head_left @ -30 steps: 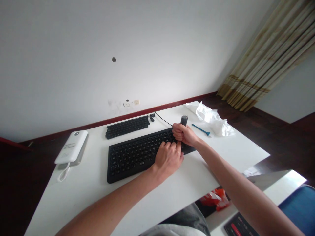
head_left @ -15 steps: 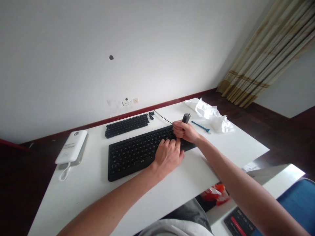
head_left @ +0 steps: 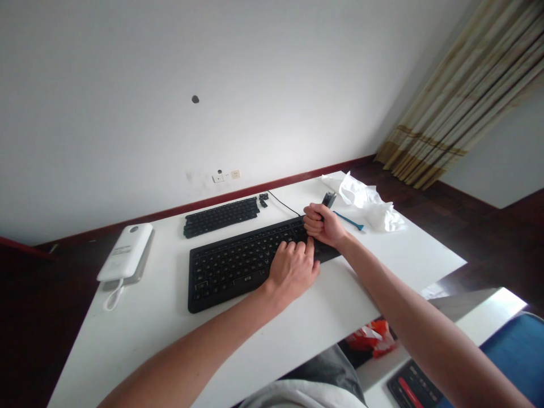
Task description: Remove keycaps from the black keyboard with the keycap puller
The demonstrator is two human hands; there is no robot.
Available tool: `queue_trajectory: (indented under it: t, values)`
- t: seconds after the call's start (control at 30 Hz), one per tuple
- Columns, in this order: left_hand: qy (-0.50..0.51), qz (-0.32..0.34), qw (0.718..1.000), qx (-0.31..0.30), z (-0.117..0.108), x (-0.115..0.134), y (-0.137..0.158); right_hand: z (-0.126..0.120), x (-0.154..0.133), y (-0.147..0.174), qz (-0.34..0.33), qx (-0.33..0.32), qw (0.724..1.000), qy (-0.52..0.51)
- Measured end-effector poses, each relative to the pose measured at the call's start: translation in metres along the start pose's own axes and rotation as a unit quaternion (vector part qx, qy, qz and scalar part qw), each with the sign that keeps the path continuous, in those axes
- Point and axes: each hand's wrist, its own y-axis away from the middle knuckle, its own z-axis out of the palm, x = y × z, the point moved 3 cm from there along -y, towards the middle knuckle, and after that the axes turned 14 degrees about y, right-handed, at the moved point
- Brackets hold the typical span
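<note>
A black keyboard (head_left: 232, 266) lies on the white table, most of its keycaps off. My left hand (head_left: 294, 269) rests palm down on its right half, fingers stretched out and holding nothing. Just beyond, my right hand (head_left: 322, 225) is closed in a fist over the keyboard's right end. From the top of that fist sticks out a dark tool with a blunt, notched end (head_left: 329, 199); its lower part is hidden, so its kind is unclear. Black keycaps (head_left: 223, 216) sit in rows behind the keyboard, with several loose ones (head_left: 263, 200) at their right.
To the right lie a slim blue tool (head_left: 349, 220) and crumpled white plastic (head_left: 369, 204). A white power bank (head_left: 126, 252) with a short cable stands at the left. The keyboard's cable (head_left: 283, 204) runs toward the back edge. A calculator-like black device (head_left: 414, 385) is below right.
My right fist has shifted slightly, and the tool in it leans further to the right. My left hand stays nearly in place. The whole view has shifted a little.
</note>
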Motion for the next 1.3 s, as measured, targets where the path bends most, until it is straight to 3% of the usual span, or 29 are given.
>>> queue_trajectory:
  t: [0.4, 0.67, 0.77, 0.83, 0.9, 1.0, 1.13, 1.3]
  values:
    - [0.011, -0.001, 1.000, -0.005, -0.001, 0.000, 0.000, -0.004, -0.013, 0.004, -0.034, 0.057, 0.998, -0.004]
    - [0.044, -0.021, 0.998, 0.028, -0.025, -0.022, -0.015, -0.009, -0.038, 0.011, -0.118, 0.202, 0.969, 0.082]
    - [0.066, -0.044, 0.996, 0.040, -0.028, -0.040, -0.022, -0.019, -0.043, 0.014, -0.149, 0.290, 0.927, 0.184]
    - [0.089, -0.052, 0.994, 0.036, -0.024, -0.048, -0.024, -0.024, -0.046, 0.018, -0.163, 0.362, 0.860, 0.319]
    - [0.115, -0.053, 0.991, 0.035, -0.020, -0.051, -0.025, -0.024, -0.046, 0.020, -0.154, 0.399, 0.777, 0.463]
    - [0.143, -0.055, 0.987, 0.038, -0.018, -0.051, -0.025, -0.021, -0.041, 0.019, -0.111, 0.359, 0.701, 0.607]
    - [0.133, -0.065, 0.987, 0.056, -0.026, -0.056, -0.027, -0.018, -0.030, 0.016, -0.080, 0.268, 0.660, 0.697]
    - [0.148, -0.076, 0.985, 0.048, -0.032, -0.066, -0.028, -0.022, -0.022, 0.017, -0.056, 0.191, 0.668, 0.717]
